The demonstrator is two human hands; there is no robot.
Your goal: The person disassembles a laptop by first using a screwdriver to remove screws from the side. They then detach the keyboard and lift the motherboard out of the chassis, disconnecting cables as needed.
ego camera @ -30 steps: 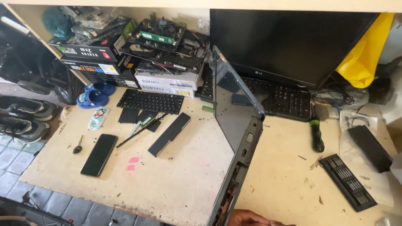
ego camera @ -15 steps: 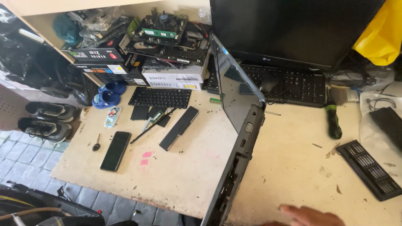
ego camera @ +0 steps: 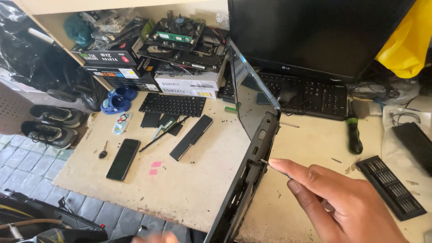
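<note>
On the far left, off the table, I see shoes [ego camera: 51,123] on the tiled floor. The table's left edge [ego camera: 78,148] runs slanted beside them. Near that edge lie a small key [ego camera: 103,152] and a black phone [ego camera: 123,159], flat and a little apart from each other. Right of the phone is a long black laptop battery [ego camera: 191,137], with a loose keyboard [ego camera: 172,104] farther back. Between the phone and the laptop there is a wide bare patch of table, with only two pink marks [ego camera: 155,167] on it.

At the bottom edge of the picture, something blurry shows that may be my left hand [ego camera: 155,237]. I cannot tell if it is open or closed.

In the middle, the open laptop [ego camera: 252,148] stands up on its side, its screen leaning to the left. Its bottom end hangs at the near edge of the table.

My right hand [ego camera: 333,202] is right of the laptop. My fingers are pinched together on a thin metal tool [ego camera: 266,162], and its tip touches the laptop's side edge.

Farther right lie a green and black screwdriver [ego camera: 354,130] and a black bit case [ego camera: 390,186], with some bare table between them.
</note>
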